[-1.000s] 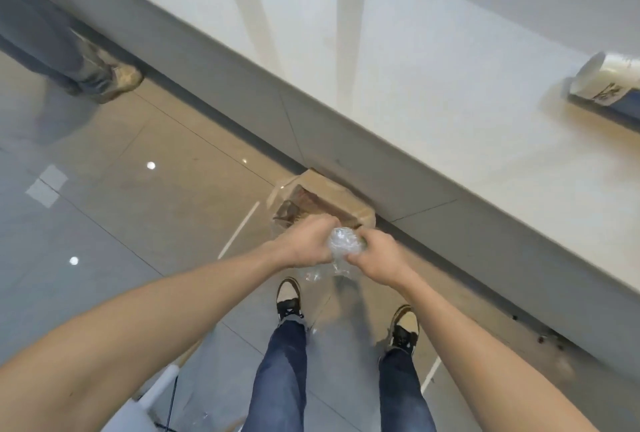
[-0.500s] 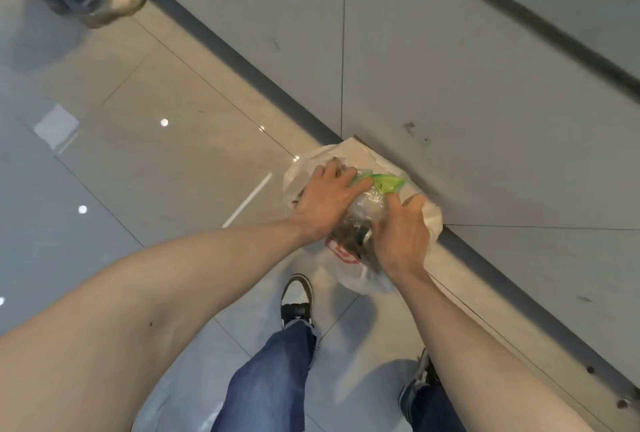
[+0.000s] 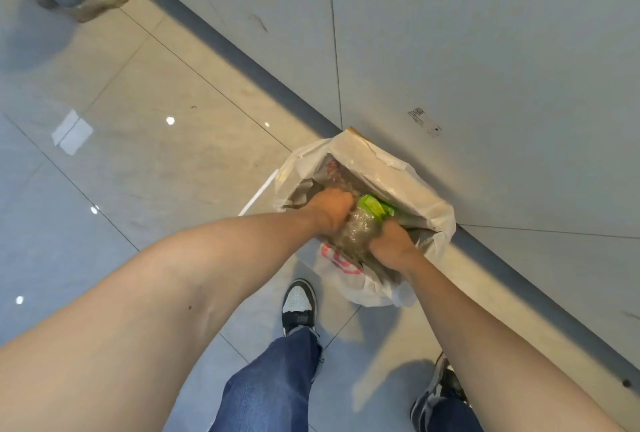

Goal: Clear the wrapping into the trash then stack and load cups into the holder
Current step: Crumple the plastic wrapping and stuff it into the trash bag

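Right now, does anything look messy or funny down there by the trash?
Nothing is spilled. The white trash bag is stuffed nearly full, so the left hand and right hand are squashing the clear wrapping down beside something green. The wall has a few scuff marks.

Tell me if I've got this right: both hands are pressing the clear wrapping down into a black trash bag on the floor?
Nearly. The head view shows the left hand and right hand pressing the clear wrapping down, but the trash bag is white, not black.
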